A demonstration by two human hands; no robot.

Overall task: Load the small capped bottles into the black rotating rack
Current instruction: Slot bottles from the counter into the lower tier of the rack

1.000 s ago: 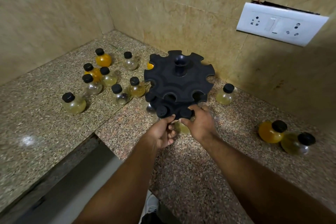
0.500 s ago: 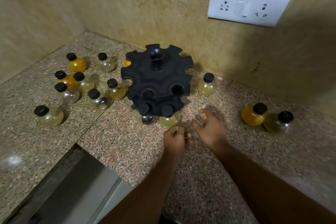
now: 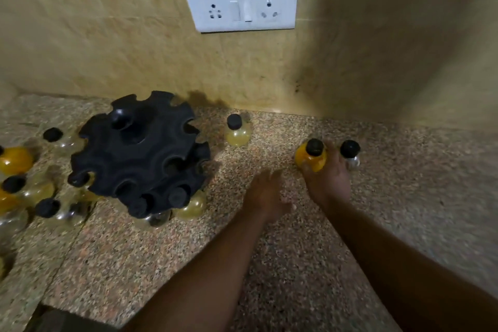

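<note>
Where the granite counter (image 3: 296, 264) meets the left edge of view, a group of loose capped bottles stands, all blurred. It includes an orange-filled bottle (image 3: 13, 160) and several clear or pale ones, among them a black-capped bottle (image 3: 54, 137) just beside the rack.

Next comes the black rack (image 3: 140, 148), standing on the counter close to the tiled wall. On the near side of its lower tier, two bottles sit with their caps in the notches: a clear racked bottle (image 3: 156, 219) and, just beside it on the right, a yellowish racked bottle (image 3: 192, 206).

Right of the rack, near the wall, a pale yellow bottle (image 3: 237, 133) stands upright and alone. A white switch plate (image 3: 242, 5) is fixed to the wall above it.

Left hand (image 3: 265, 191): over the counter, fingers stretched forward and loose, holding nothing, heavily blurred.

Right hand (image 3: 327, 182): against the lower body of an orange bottle (image 3: 310, 156), with fingers rising between it and a clear bottle (image 3: 350, 155) just beside it. Whether the grasp has closed cannot be told through the blur.

Both bottles stand upright, well apart from the rack.
</note>
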